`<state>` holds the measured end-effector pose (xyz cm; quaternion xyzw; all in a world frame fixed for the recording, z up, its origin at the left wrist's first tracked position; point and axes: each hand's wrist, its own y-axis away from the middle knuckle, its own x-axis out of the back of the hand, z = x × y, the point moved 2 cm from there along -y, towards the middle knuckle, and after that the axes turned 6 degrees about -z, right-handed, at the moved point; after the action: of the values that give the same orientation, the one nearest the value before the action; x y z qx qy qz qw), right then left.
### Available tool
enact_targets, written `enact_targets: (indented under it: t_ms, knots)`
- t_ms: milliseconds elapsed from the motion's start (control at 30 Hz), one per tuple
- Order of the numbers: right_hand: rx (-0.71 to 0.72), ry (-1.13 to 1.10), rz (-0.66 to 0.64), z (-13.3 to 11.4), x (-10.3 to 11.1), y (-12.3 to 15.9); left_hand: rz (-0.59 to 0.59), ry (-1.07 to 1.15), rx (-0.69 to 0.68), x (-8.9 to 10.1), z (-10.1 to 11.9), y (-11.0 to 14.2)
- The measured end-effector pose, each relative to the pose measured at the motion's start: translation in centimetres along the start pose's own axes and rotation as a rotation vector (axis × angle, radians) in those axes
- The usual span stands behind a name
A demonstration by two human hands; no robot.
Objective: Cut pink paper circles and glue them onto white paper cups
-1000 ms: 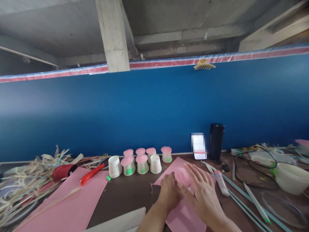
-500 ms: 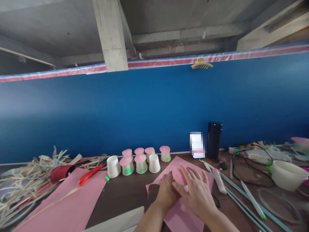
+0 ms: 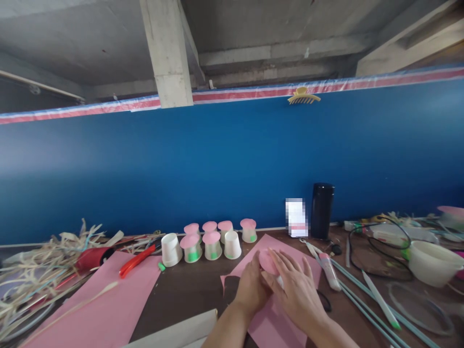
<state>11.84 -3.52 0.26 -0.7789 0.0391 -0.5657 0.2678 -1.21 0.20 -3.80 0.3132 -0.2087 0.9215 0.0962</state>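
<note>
Both my hands rest together on a pink paper sheet (image 3: 286, 251) near the table's front. My left hand (image 3: 252, 287) is curled around the side of a small cup topped with a pink paper disc (image 3: 267, 261). My right hand (image 3: 295, 285) lies over the same cup with its fingers stretched out along the disc's right side; a bit of white cup shows under the palm. Behind them stands a cluster of several upturned white cups (image 3: 212, 239), most capped with pink discs and marked with green.
A second pink sheet (image 3: 101, 309) lies at left with red scissors (image 3: 137, 260) and a pile of straw strips (image 3: 39, 270). A black flask (image 3: 322, 210), glue tube (image 3: 328, 269), long green-tipped sticks (image 3: 379, 302), cable and a white bowl (image 3: 433, 263) crowd the right. A blue wall (image 3: 232, 164) backs the table.
The pink-capped cup and both hands have drawn slightly closer to me on the sheet; the right hand has settled further over the cup.
</note>
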Motion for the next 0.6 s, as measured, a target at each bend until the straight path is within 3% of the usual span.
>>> enact_targets:
  t_ms: [167,333,600]
  knots:
    - [-0.031,-0.001,-0.009,0.1,-0.2,-0.1,0.124,-0.244,-0.04,0.5,0.9,0.2]
    - [-0.066,0.0,0.014,0.5,-0.6,-0.1,0.141,-0.498,-0.203,0.5,2.2,0.6]
    - [-0.051,0.013,0.029,0.9,-1.0,0.0,0.136,-0.551,-0.234,0.5,2.2,0.6]
